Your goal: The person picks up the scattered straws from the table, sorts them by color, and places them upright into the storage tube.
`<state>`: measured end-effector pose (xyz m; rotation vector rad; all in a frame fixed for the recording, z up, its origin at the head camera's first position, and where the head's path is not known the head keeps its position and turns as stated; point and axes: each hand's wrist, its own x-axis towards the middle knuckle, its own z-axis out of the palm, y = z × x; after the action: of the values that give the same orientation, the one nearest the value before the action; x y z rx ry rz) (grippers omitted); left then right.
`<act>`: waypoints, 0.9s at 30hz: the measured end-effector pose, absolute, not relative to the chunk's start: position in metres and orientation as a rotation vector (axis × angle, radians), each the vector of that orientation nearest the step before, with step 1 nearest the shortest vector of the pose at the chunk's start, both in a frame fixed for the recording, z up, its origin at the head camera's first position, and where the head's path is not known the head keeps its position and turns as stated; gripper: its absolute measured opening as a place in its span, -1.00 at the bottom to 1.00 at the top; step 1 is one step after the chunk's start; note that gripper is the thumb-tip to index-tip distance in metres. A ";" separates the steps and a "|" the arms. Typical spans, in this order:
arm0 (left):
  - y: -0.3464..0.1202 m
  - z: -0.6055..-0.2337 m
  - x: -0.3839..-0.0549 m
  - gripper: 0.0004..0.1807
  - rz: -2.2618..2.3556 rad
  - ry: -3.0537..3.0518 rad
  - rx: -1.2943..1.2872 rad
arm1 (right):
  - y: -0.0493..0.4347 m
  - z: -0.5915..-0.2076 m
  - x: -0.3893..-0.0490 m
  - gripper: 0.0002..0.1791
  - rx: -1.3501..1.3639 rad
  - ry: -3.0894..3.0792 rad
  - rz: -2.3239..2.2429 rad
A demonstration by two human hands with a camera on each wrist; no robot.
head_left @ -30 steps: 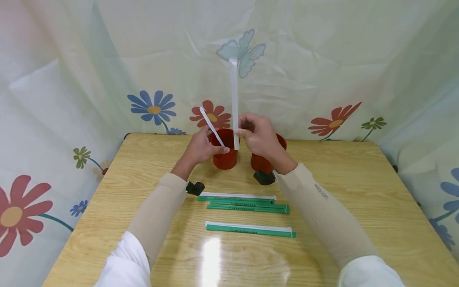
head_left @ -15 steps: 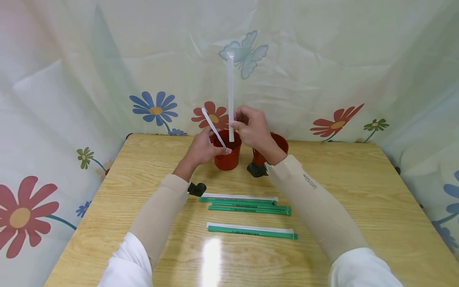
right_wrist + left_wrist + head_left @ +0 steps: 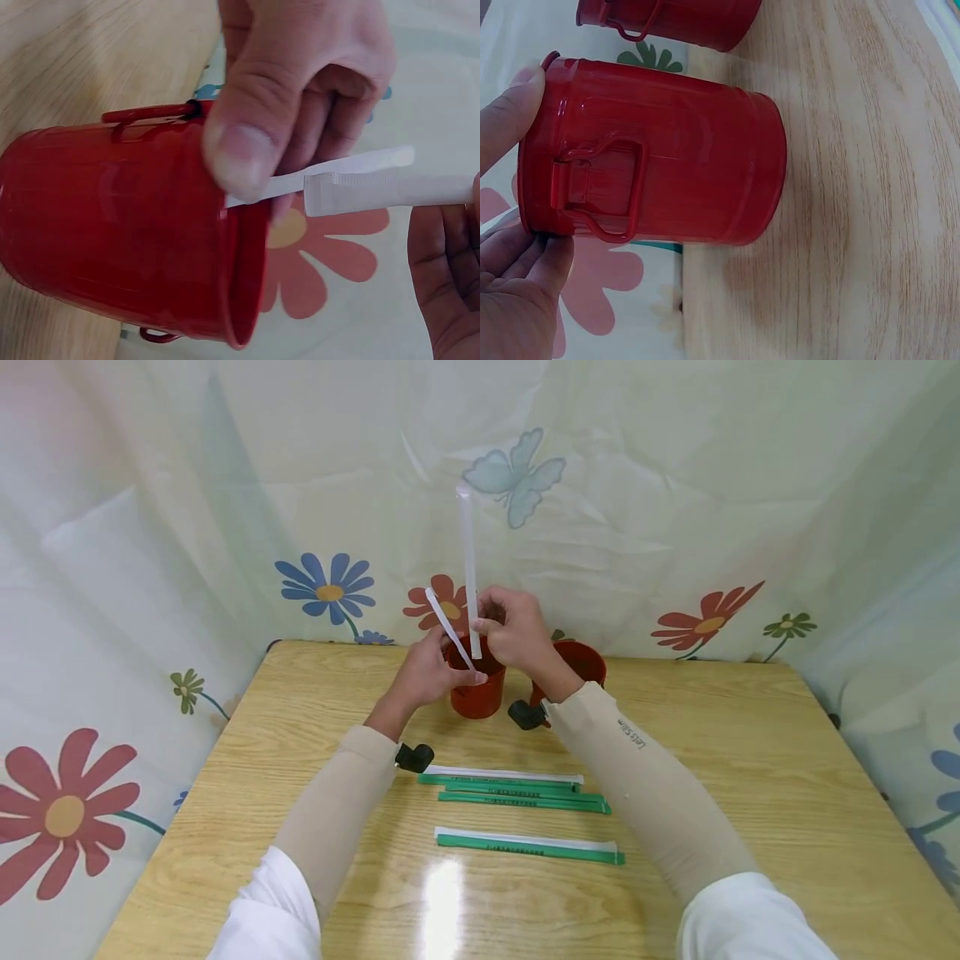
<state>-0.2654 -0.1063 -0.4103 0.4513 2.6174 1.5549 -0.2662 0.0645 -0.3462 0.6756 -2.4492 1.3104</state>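
My left hand (image 3: pixel 427 672) grips the rim of a red metal bucket (image 3: pixel 478 700), which stands on the table. In the left wrist view the thumb and fingers lie on opposite sides of the rim, above the folded side handle (image 3: pixel 634 187). One white paper-wrapped straw (image 3: pixel 447 622) leans inside this bucket, its top sticking out beside the left hand. Between thumb and fingers, my right hand (image 3: pixel 519 631) pinches a second white wrapped straw (image 3: pixel 467 547) near its lower end. That straw stands almost upright, its lower end over the bucket's mouth.
A second red bucket (image 3: pixel 588 665) stands to the right, partly behind the right forearm. Nearer on the wooden table (image 3: pixel 315 685) lie several green wrapped straws (image 3: pixel 525 802) with a white one (image 3: pixel 502 773), and closer still a green-and-white pair (image 3: pixel 528 846). A flowered curtain (image 3: pixel 637 510) hangs behind.
My right hand has moved left with its straw, from in front of the bucket's rim to over its opening. The left hand keeps its grip on the rim.
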 end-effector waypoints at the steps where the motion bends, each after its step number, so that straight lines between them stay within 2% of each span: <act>1: -0.106 -0.411 -0.265 -0.11 1.556 2.618 0.456 | 0.064 -0.348 -0.267 -0.94 0.683 -2.453 1.303; 15: -0.106 -0.409 -0.265 -0.17 1.522 2.658 0.467 | 0.064 -0.371 -0.273 -0.94 0.780 -2.668 1.112; 27: -0.105 -0.409 -0.267 -0.22 1.500 2.669 0.472 | 0.059 -0.371 -0.276 -0.92 0.781 -2.908 0.922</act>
<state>-0.2674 -0.1049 -0.4091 0.4723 2.6691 1.5001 -0.2760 0.0591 -0.3709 0.7807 -2.9082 0.9217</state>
